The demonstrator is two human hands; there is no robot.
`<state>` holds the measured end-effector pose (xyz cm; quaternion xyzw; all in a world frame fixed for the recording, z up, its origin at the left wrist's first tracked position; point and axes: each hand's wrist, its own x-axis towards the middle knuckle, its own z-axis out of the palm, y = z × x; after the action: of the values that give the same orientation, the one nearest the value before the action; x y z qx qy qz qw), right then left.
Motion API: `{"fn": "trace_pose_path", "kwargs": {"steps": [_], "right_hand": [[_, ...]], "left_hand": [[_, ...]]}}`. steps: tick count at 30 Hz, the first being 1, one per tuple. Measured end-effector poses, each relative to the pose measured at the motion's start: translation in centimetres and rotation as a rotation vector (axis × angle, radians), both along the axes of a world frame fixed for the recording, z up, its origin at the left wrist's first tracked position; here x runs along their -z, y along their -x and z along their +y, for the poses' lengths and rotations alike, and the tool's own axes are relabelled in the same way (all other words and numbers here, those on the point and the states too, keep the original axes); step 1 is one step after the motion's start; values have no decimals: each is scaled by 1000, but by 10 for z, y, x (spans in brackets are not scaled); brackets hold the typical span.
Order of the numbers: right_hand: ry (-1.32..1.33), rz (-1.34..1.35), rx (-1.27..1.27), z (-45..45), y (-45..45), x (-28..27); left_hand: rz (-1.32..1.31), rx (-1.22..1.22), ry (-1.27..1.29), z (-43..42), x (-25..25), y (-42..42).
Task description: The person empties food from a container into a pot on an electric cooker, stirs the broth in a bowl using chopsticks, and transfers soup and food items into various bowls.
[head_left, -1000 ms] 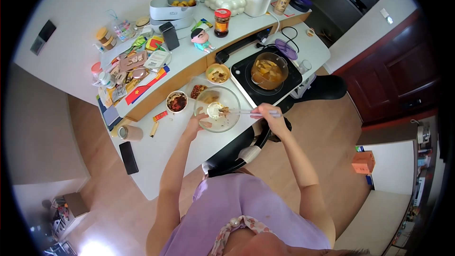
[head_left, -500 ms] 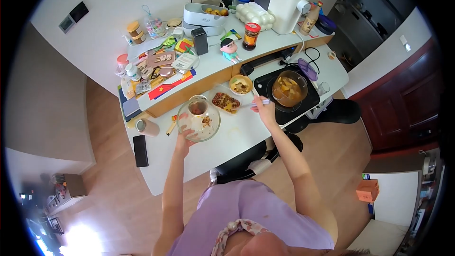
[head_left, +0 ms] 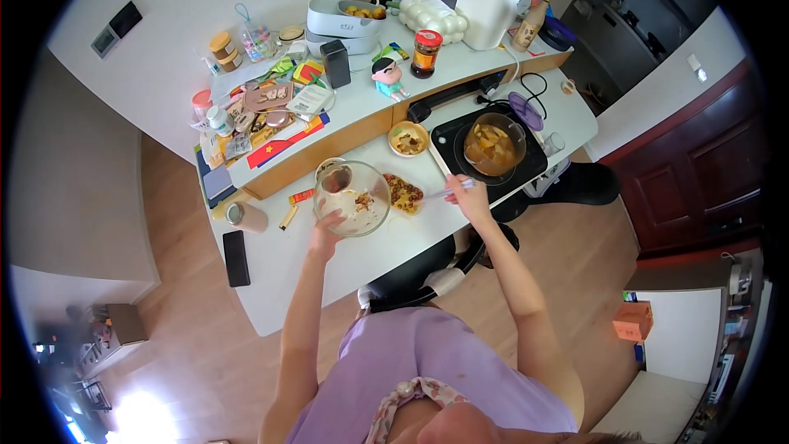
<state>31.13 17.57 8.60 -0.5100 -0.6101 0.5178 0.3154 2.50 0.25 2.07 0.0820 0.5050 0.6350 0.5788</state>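
My left hand grips the near-left rim of a clear glass bowl, which is tilted and holds a few brown bits. Behind the bowl's far-left side stands a round cup, partly seen through the glass. Close to the bowl's right side lies a clear tray of cut red and brown pieces. My right hand is closed around a pale, thin-handled utensil pointing left toward the tray. The utensil's tip is too small to make out. A yellow bowl with food sits behind the tray.
A glass pot of brown liquid and yellowish pieces stands on a black cooktop at right. At left are a tumbler and a phone. The raised shelf holds a red-lidded jar, a figurine and packets.
The tray has shifted right and nearer to me, along with my right hand and the utensil. The glass bowl has moved slightly right in my left hand. The whole view has shifted a little.
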Motion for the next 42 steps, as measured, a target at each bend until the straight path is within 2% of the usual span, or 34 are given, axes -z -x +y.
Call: {"fn": "trace_pose_path", "kwargs": {"steps": [3, 4, 6, 9, 12, 16, 20, 23, 26, 29, 32, 35, 36, 39, 42], "right_hand": [[-131, 230, 68, -14, -12, -30], [-184, 304, -43, -18, -17, -35], [-336, 252, -281, -30, -12, -44], [-431, 212, -519, -45, 12, -40], [-379, 142, -481, -44, 33, -32], [-296, 113, -401, -33, 44, -37], [-191, 133, -379, -24, 46, -33], [-122, 214, -309, -23, 46, -31], [-75, 183, -297, -23, 36, -37], [-60, 254, -261, -24, 33, -44], [-124, 374, -230, -23, 43, -43], [-144, 335, -261, -24, 54, -42], [-121, 371, -250, -24, 57, -41], [-112, 239, -304, -24, 53, -38], [-36, 332, -286, -25, 45, -33]], "left_hand": [[105, 25, 16, 6, 3, -7], [134, 33, 17, 10, 6, -9], [217, 54, 30, 16, 15, -11], [325, 89, 77, 26, -8, -24], [442, 111, 53, 39, -32, -29], [705, 135, -44, 58, -32, -17], [857, 88, -160, 70, -39, -15], [1007, 95, -77, 77, -32, -8], [1039, 99, -78, 81, -24, -5], [1107, 132, -31, 75, -45, -13], [1065, 123, -86, 78, -36, -13], [1172, 143, -94, 77, -45, -19], [1178, 137, -95, 77, -44, -18], [1147, 131, -121, 80, -35, -15], [1097, 135, -163, 86, -16, -2]]}}
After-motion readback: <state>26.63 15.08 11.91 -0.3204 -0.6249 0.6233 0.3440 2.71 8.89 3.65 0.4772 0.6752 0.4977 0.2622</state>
